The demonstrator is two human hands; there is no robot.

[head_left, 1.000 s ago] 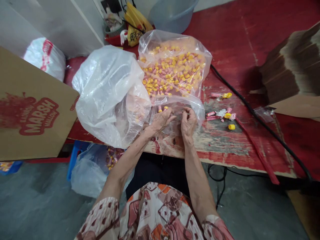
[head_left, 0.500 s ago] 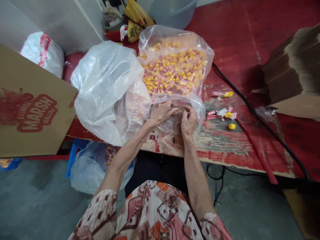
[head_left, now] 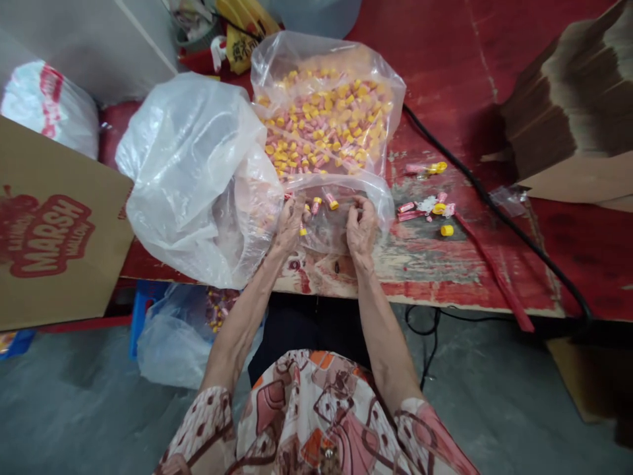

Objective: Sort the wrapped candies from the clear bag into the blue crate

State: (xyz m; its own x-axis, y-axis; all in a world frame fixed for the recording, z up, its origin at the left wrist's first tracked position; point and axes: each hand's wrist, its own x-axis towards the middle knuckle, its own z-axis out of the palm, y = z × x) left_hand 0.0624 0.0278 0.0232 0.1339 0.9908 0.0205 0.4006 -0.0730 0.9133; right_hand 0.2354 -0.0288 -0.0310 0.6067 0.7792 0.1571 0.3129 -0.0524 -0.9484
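Note:
A clear plastic bag [head_left: 321,119] full of small pink tubes with yellow caps lies on the red table. On its clear front flap, between my hands, are a few loose tubes [head_left: 331,200]. My left hand [head_left: 291,223] is at the flap's left side, fingers drawn together, with capped tubes right against them. A pink bit shows at its fingertips; what it grips is not clear. My right hand [head_left: 362,227] rests over the flap's right part, fingers curled toward the thumb. Whatever may be inside that curl is hidden.
A crumpled white plastic bag [head_left: 192,171] bulges on the left, beside a marshmallow carton [head_left: 59,231]. To the right lie loose pieces, a yellow cap [head_left: 447,230], a red strip [head_left: 494,274] and a black cable [head_left: 475,175]. An opened cardboard box [head_left: 568,132] stands farther right.
My hands have moved apart, the left one going left across the flap. Several capped tubes now show loose between them. The whole view has shifted slightly.

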